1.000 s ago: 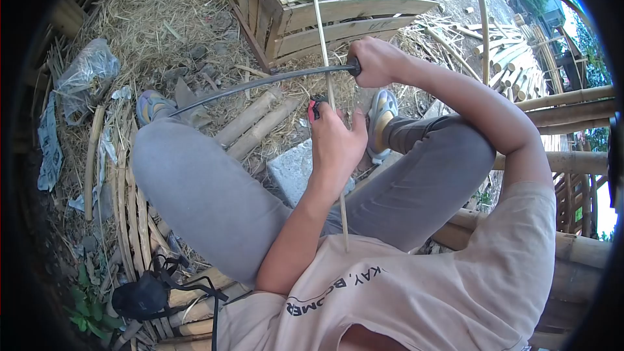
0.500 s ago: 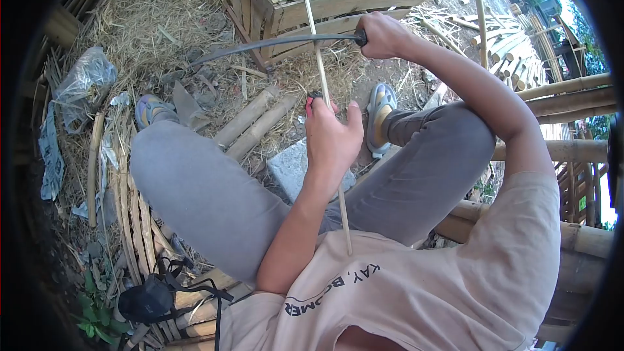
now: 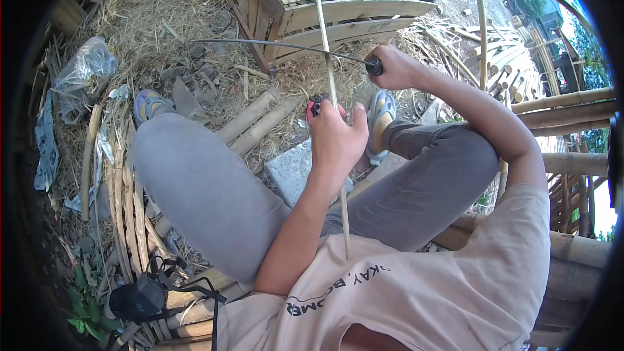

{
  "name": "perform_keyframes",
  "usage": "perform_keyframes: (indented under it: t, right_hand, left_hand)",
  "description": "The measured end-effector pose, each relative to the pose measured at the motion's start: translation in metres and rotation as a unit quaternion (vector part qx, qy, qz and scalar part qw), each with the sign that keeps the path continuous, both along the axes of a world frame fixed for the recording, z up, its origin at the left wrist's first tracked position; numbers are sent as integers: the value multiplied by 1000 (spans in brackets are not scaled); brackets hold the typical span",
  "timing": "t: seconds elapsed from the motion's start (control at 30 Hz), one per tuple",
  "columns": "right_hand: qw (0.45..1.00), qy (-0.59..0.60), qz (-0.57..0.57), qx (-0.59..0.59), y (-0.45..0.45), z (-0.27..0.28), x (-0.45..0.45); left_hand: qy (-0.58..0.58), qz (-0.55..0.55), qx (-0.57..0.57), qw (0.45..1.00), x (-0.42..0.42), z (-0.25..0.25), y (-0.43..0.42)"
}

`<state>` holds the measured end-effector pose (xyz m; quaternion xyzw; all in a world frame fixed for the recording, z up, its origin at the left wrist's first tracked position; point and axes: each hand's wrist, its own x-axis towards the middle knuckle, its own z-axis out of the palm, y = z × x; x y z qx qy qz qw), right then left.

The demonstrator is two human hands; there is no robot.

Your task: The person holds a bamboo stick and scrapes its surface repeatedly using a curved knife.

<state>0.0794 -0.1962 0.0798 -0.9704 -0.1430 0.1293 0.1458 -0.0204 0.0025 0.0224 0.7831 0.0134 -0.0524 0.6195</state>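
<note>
Just ahead of the left hand [image 3: 337, 142] and to its right, the right hand [image 3: 394, 69] is wrapped firmly around the black handle [image 3: 374, 65] of a long knife, whose thin, dark blade [image 3: 279, 44] reaches out leftward from that grip. Beyond the left hand's fingertips, the blade crosses a slim, pale strip [image 3: 324, 29]; whether the edge is touching it I cannot tell. The left hand's fingers curl over the strip, holding it, while the thumb stands apart to the right; how hard they press is hidden. From this grip the strip runs forward to end in front of a slatted wooden crate [image 3: 351, 10], and back under the wrist to the light shirt [image 3: 422, 292]. At the left hand's finger side sits a small red-and-black piece [image 3: 314, 109], only partly visible. Left of that grip, two cut bamboo lengths [image 3: 266, 128] lie on straw-strewn ground, and a pale stone block [image 3: 289, 169] shows below and left of the wrist. Far left of both hands lies a clear plastic bag [image 3: 91, 75]; well right of the knife grip are stacked bamboo poles [image 3: 510, 68].
</note>
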Motion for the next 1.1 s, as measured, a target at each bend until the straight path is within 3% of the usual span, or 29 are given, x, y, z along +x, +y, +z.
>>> perform_keyframes:
  t: [0.17, 0.33, 0.4, 0.47, 0.6, 0.8, 0.9, 1.03, 1.1]
  right_hand:
    - [999, -1, 49, -16, 4, 1, -1]
    - [997, 9, 27, -71, 7, -4, 2]
    - [995, -59, 25, -78, 1, -6, 8]
    - [991, -48, 15, -128, -4, -5, 16]
    - [984, -58, 24, -166, -1, 0, 24]
    - [981, -74, 33, -175, -1, 5, 29]
    - [980, -69, -9, -184, -9, 12, 33]
    - [986, -70, -89, -119, -44, 9, 39]
    - [993, -53, -68, -81, -39, 11, 28]
  left_hand:
    - [-17, 9, 1, 1000, 1, -8, -5]
    - [-30, 3, 36, 999, -5, -12, -11]
    - [20, -29, 13, 999, -6, -7, -12]
    - [71, -46, 2, 996, -4, -2, -10]
    - [-18, 4, 52, 998, -5, -19, -14]
    - [1, 4, 12, 1000, -3, -8, -7]
    - [76, -31, 12, 997, -2, 4, 0]
    - [-34, 13, 16, 999, -1, -21, -6]
    - [-65, 26, 10, 998, -1, -27, -9]
